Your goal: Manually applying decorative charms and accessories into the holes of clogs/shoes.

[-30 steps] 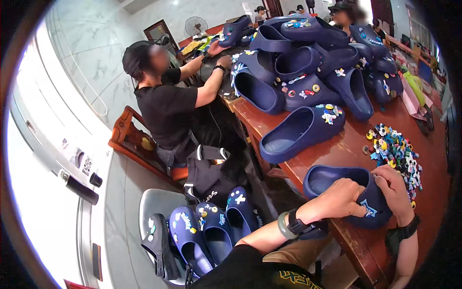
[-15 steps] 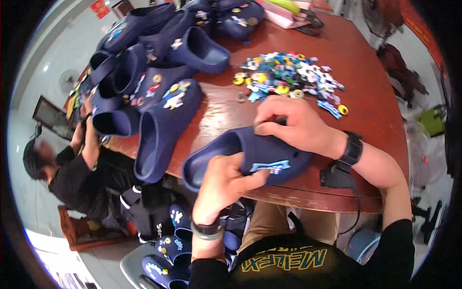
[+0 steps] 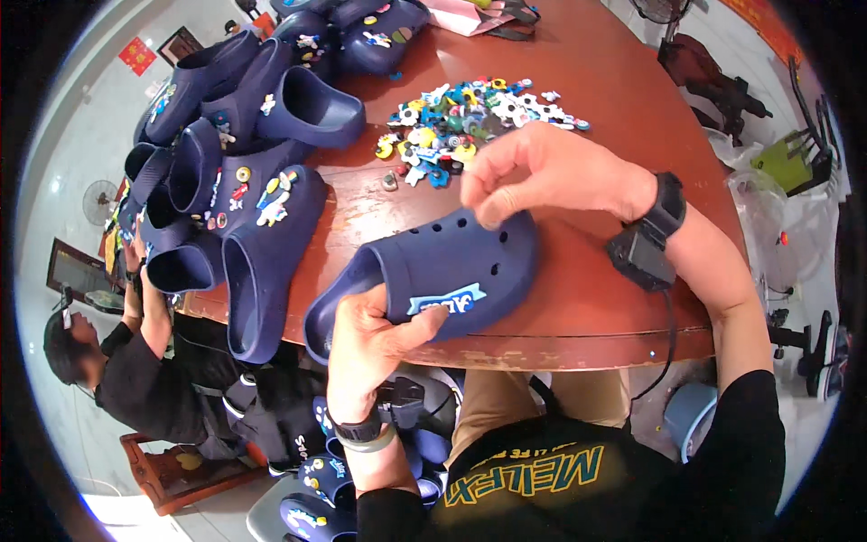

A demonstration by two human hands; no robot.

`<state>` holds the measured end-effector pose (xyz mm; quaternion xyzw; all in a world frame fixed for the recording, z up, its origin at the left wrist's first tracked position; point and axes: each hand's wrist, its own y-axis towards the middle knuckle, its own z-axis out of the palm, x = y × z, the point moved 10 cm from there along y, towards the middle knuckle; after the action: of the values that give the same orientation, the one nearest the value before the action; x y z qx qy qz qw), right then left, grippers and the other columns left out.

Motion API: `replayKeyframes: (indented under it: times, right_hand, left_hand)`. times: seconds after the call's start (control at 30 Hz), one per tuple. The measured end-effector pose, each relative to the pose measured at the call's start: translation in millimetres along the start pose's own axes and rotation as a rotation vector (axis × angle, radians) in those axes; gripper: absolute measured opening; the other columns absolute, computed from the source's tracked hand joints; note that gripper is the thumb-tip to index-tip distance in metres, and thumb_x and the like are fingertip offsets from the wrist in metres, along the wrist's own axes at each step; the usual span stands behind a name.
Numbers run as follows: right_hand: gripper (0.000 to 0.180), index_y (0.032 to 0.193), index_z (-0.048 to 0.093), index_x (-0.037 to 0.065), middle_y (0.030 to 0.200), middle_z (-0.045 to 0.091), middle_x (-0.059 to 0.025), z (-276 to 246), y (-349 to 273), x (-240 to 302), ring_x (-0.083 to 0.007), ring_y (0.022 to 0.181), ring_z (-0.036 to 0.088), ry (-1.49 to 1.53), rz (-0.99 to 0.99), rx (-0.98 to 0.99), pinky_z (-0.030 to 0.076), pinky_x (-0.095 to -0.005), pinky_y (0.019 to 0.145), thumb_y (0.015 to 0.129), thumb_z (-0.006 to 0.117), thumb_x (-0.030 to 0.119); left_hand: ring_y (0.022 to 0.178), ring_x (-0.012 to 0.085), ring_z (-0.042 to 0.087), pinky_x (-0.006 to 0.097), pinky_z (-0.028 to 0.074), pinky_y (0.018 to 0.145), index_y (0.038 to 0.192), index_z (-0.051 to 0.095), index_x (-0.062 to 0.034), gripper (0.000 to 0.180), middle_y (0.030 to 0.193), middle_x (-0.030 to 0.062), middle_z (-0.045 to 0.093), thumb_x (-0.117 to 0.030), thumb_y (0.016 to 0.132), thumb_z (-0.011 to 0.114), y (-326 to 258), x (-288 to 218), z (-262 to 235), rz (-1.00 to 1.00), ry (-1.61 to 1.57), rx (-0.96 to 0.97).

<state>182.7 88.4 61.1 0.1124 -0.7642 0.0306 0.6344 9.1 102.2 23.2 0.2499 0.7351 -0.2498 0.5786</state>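
A round, reddish-brown wooden table stands on a pale tiled floor. A wooden chair sits at lower left, a standing fan farther left, and a green stool at right.

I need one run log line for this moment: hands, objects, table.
left hand: grips clog heel | right hand: fingertips on clog top | charms: pile behind clog | table: wooden, more clogs at left

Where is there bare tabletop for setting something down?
Bare wooden table lies beyond the right hand, right of the charm pile, plus a strip at the near edge beside the held navy clog. The stacked clogs crowd the left; the left hand grips the clog's heel.
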Motion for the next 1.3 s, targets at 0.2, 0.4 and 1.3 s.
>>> replayKeyframes:
  times: [0.2,0.4,1.3]
  right_hand:
    - [0.010,0.081,0.073,0.008,0.081,0.068,-0.0039,19.8,-28.9,2.5,-0.0182,0.084,0.060,-0.383,-0.308,0.084,0.047,-0.0325,0.079,0.075,0.075,0.016]
    - [0.019,0.079,0.065,0.007,0.088,0.059,-0.0056,17.3,-16.4,4.1,-0.0217,0.089,0.054,-0.674,-0.274,0.011,0.042,-0.0354,0.080,0.074,0.076,0.022]
    - [0.011,0.094,0.056,0.002,0.090,0.057,-0.0125,-77.0,-34.5,15.4,-0.0292,0.082,0.056,-0.859,-0.295,-0.469,0.046,-0.0363,0.075,0.092,0.057,0.014]
  left_hand:
    - [0.082,0.0075,0.061,0.025,0.051,0.076,0.101,0.068,0.0062,0.022,0.092,0.0050,0.071,0.000,0.080,0.072,2.8,-1.2,3.6,-0.004,-0.044,0.005]
    - [0.082,0.0070,0.060,0.024,0.051,0.075,0.102,0.068,0.0055,0.023,0.091,0.0051,0.071,-0.002,0.080,0.073,14.7,3.4,3.2,0.018,-0.052,0.031]
    - [0.055,0.0218,0.061,0.035,0.047,0.055,0.078,0.066,-0.0007,0.031,0.063,0.0155,0.063,-0.031,0.081,0.071,8.3,4.3,-17.3,0.292,0.501,-0.020]
